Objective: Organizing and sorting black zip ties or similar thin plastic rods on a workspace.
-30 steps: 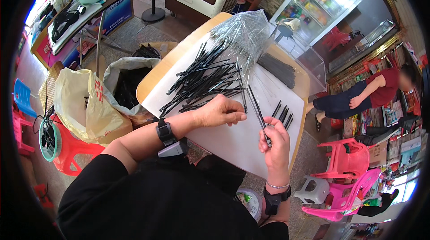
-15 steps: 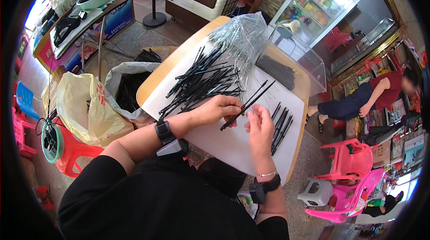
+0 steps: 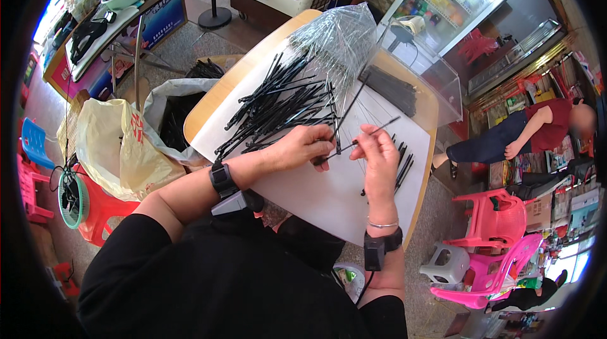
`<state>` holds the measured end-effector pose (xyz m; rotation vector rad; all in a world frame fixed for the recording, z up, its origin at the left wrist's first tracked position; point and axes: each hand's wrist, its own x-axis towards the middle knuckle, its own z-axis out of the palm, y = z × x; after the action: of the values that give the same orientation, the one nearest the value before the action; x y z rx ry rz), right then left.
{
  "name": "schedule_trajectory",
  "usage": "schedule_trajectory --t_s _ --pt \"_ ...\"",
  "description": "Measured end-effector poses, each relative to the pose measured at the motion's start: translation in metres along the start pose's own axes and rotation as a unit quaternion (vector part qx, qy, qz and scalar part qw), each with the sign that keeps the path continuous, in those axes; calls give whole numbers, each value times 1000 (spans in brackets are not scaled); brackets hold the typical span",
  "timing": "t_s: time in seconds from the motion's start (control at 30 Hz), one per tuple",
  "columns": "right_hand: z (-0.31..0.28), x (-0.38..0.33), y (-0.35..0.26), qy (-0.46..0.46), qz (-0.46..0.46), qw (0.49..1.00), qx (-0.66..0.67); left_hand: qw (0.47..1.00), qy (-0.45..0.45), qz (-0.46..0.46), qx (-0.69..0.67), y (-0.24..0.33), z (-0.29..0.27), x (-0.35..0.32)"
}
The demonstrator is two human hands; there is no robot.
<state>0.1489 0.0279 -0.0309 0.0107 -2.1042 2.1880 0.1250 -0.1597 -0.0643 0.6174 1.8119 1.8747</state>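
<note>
My left hand (image 3: 310, 147) is closed, its fingertips pinching thin black rods (image 3: 349, 113) over the table. My right hand (image 3: 377, 154) is closed too, with thumb and forefinger on a slender black rod (image 3: 383, 126) that slants across toward the left fingers. The rods cross between the two hands. Beyond my left hand lies a loose pile of black sticks (image 3: 272, 108). A short row of black sticks (image 3: 404, 168) rests beside my right hand, partly hidden by it. Fine wires spill toward the hands from a clear plastic bag (image 3: 354, 29).
The table (image 3: 205, 114) has a pale top. A bundle of dark thin rods (image 3: 391, 91) lies at its far right. Bags of black sticks, including a cream bag (image 3: 104, 149), stand at left. Pink chairs (image 3: 496, 215) and a grey stool (image 3: 446, 267) are at right, a person (image 3: 537, 130) beyond.
My hands have shifted slightly. The two nearly parallel black rods at my left hand now give way to crossing rods, and my right fingers have closed on one.
</note>
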Motion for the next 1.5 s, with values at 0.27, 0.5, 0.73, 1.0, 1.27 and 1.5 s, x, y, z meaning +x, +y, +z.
schedule_trajectory --t_s 0.27,0.5,0.73,1.0,1.27,1.5 --pt "-49 2 40 2 -156 830 -536 986 66 25 -153 -2 -3 6" --pt "-30 11 32 39 -49 836 -546 964 66 68 -247 -11 -7 9" --pt "-21 25 43 26 -62 810 -583 966 41 63 -248 -8 -7 8" --pt "-18 5 15 123 -174 869 -447 960 40 79 -265 -7 -8 7" --pt "-2 38 10 106 -98 984 -106 965 39 64 -250 -6 -7 7" --pt "-5 10 -16 158 -265 945 -108 957 59 72 -274 -10 -10 7"
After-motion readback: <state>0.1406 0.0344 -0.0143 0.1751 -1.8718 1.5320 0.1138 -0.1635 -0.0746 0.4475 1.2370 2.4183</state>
